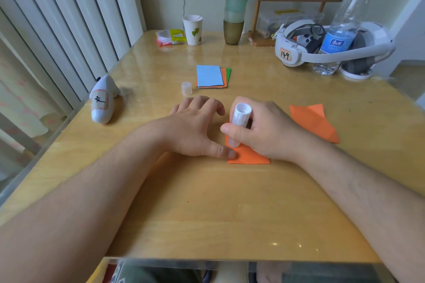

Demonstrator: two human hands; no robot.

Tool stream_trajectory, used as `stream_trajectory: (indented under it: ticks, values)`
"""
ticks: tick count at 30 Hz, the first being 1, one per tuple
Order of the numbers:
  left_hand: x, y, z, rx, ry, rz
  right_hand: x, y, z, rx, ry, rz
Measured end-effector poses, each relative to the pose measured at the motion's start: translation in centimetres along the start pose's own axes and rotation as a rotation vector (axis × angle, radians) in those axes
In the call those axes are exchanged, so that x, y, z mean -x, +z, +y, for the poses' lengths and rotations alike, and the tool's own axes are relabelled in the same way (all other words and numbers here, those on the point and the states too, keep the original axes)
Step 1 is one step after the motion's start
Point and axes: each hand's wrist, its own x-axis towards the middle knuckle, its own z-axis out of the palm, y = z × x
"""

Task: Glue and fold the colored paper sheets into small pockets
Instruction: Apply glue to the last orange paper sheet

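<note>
1. An orange paper sheet (249, 156) is lying flat on the wooden table (207, 213), only its near corner showing from under both hands.
2. The right hand (264, 131) is gripping a white glue stick (239, 124), fingers and thumb curled round the tube, its lower end seemingly touching the sheet (the tip is hidden).
3. The left hand (195, 126) is pressing its thumb on the sheet's left edge, fingers spread and bent on the table.
4. Beyond the left fingertips a translucent cap (186, 88) is standing, and just right of it a paper stack (212, 76), blue on top.
5. Right of the right hand a folded orange piece (315, 122) is lying apart.
6. Far beyond the fingers are standing a paper cup (193, 30) holding something thin, a water bottle (340, 27) and stacked tumblers (235, 4).
</note>
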Motion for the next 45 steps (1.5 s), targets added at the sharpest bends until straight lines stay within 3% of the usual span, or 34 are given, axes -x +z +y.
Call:
stream_trajectory:
  ticks: [12,32,36,40,45]
  values:
    - [0.0,0.2,0.3,-0.010,0.016,0.019,0.1,-0.4,0.2,-0.037,0.021,-0.046]
    - [0.2,0.1,0.4,0.022,0.032,0.018,2.1,-2.8,1.5,0.059,0.135,-0.001]
    - [0.2,0.1,0.3,0.027,0.035,0.017,2.0,-3.5,2.0,0.087,0.155,0.072]
    - [0.2,0.2,0.2,0.026,0.048,0.032,1.6,-3.5,3.0,-0.141,0.160,0.224]
    - [0.2,0.0,0.0,0.038,0.060,0.021,1.6,-2.8,2.0,-0.558,0.130,0.135]
